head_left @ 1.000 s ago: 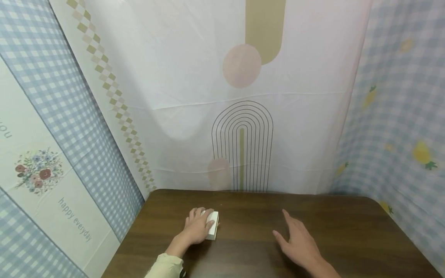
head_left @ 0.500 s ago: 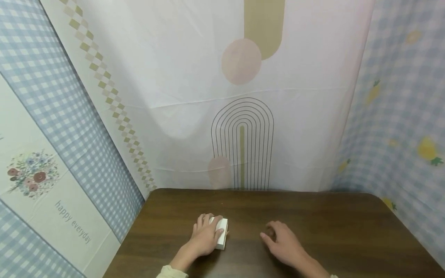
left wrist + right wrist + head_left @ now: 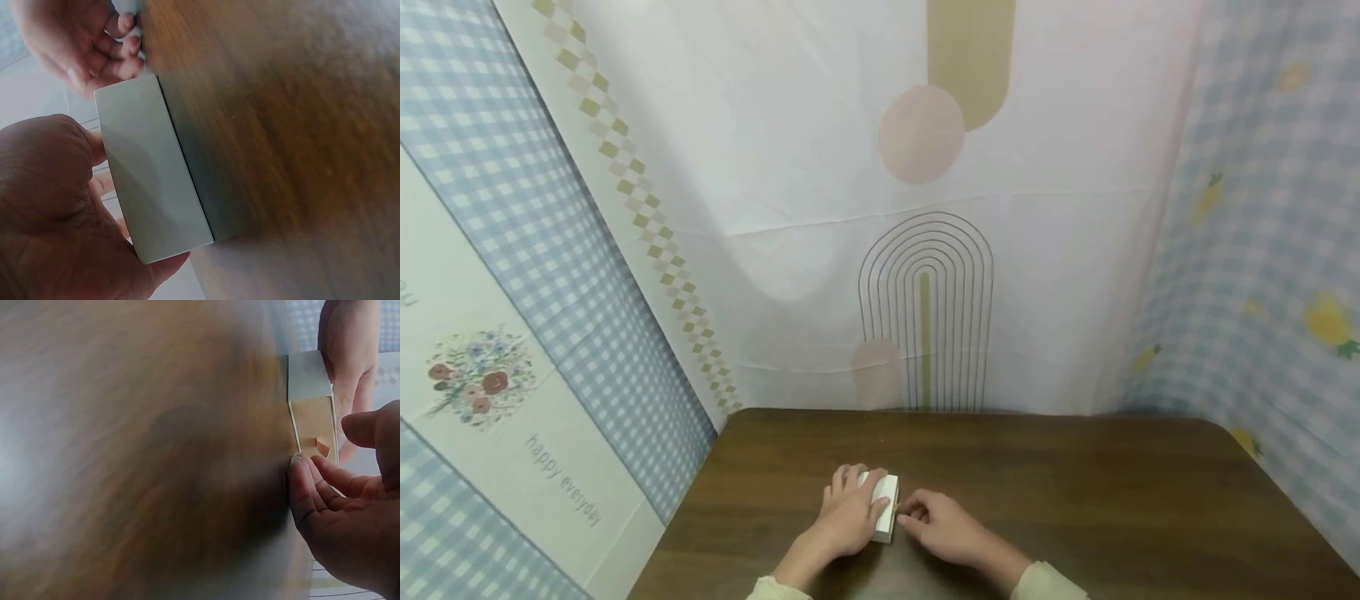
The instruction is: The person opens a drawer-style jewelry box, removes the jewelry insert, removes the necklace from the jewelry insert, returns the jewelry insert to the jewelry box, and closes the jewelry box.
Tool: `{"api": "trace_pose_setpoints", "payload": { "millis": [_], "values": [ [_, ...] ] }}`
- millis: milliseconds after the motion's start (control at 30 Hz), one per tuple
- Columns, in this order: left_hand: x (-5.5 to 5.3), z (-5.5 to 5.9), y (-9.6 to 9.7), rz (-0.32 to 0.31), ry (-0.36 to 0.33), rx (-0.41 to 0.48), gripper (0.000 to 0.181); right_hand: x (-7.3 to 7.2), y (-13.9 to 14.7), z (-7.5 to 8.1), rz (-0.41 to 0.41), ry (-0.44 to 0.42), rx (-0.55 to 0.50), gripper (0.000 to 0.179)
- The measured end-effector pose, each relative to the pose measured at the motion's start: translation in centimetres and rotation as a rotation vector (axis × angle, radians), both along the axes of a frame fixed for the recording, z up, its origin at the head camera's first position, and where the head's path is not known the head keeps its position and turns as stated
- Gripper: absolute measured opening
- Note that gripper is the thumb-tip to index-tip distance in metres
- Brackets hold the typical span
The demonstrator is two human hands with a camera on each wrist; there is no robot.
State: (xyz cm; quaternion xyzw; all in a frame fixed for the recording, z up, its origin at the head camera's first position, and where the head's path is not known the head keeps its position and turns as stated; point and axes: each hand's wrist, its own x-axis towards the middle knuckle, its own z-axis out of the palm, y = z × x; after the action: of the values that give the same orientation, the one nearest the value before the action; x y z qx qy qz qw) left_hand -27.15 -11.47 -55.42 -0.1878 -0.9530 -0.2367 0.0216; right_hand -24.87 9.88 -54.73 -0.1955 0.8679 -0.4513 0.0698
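A small white box (image 3: 889,489) lies on the brown table, in my left hand (image 3: 847,518). The fingers reach over its far left part and the thumb lies along its top. In the left wrist view one long plain white side of the box (image 3: 153,172) shows. Its right end is tan, with a small orange-tan pull tab (image 3: 322,447) sticking out in the right wrist view. My right hand (image 3: 947,529) is at that end, fingers loosely bent beside the tab, thumb apart from them. No pinch on the tab shows.
The wood-grain table (image 3: 1120,500) reaches out to the right and behind the hands. A white printed cloth (image 3: 790,317) hangs at its back edge, with blue checked cloths (image 3: 1247,250) on both sides.
My right hand has come left across the table to the box's tabbed end, its fingers bending. My left hand and the box have shifted slightly right and nearer to me.
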Motion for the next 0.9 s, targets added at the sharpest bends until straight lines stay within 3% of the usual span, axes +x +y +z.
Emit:
{"api": "trace_pose_setpoints", "payload": {
  "millis": [200, 400, 633, 900],
  "values": [
    [0.3, 0.2, 0.2, -0.005, -0.043, 0.003, 0.045, -1.2, -0.4, -0.4, 0.021, -0.015, 0.018, 0.020],
    [-0.1, 0.0, 0.0, 0.005, -0.021, 0.007, 0.044, -2.5, -1.0, -0.2, 0.081, -0.045, 0.012, 0.016],
    [0.0, -0.3, -0.3, 0.009, -0.022, 0.003, 0.043, -2.8, -1.6, 0.2, 0.090, -0.131, -0.023, 0.016],
    [0.0, 0.0, -0.2, 0.001, -0.019, 0.002, 0.042, -2.8, -1.8, 0.3, 0.044, -0.135, 0.002, 0.015]
  ]
}}
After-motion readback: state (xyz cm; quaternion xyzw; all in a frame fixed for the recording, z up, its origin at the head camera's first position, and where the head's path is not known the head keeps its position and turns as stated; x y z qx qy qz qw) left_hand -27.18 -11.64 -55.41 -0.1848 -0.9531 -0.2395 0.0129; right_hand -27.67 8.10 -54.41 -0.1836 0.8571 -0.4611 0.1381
